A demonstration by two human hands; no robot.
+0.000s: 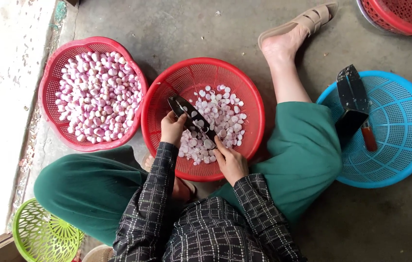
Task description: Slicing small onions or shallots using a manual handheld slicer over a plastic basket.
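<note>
Here, knife clamped in left grip, right grip prob. pinching a shallot.

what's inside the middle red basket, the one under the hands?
Peeled pale-purple shallots lie in the middle red basket, heaped right of centre. The left hand and right hand hold a dark knife over them, covering some shallots and mesh.

The person's left hand was curled shut in a fist, wrist bent. The right hand lay just beside it, fingers pinched together. Both forearms reached forward, converging, in dark checked sleeves.
</note>
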